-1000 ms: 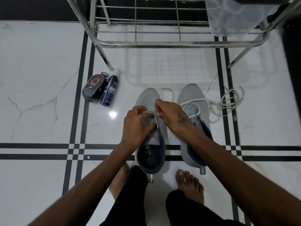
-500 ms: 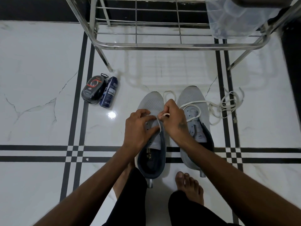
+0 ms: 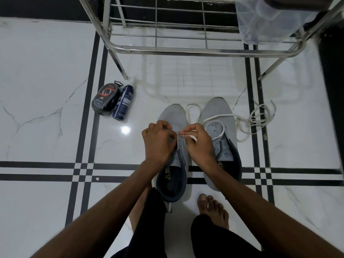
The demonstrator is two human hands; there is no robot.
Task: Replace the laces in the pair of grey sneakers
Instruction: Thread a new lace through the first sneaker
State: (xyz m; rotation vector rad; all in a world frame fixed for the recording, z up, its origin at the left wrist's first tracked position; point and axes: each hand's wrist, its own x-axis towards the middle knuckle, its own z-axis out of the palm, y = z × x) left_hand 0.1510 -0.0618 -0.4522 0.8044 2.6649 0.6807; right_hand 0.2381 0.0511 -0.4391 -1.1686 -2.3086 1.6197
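bare arms, black trousers (image 3: 149, 229), barefoot.

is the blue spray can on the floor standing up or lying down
Lying down. The blue spray can rests on its side on the floor, beside the black case.

L grey sneaker (image 3: 174, 118) – on floor, toe fwd, white lace (image 3: 192, 136) at top eyelets | R grey sneaker (image 3: 216, 110) – just beside, partly laced | loose lace (image 3: 260, 116) – tangled at its right

Glossy marble floor (image 3: 46, 71), mesh-cloth sneakers (image 3: 175, 116)
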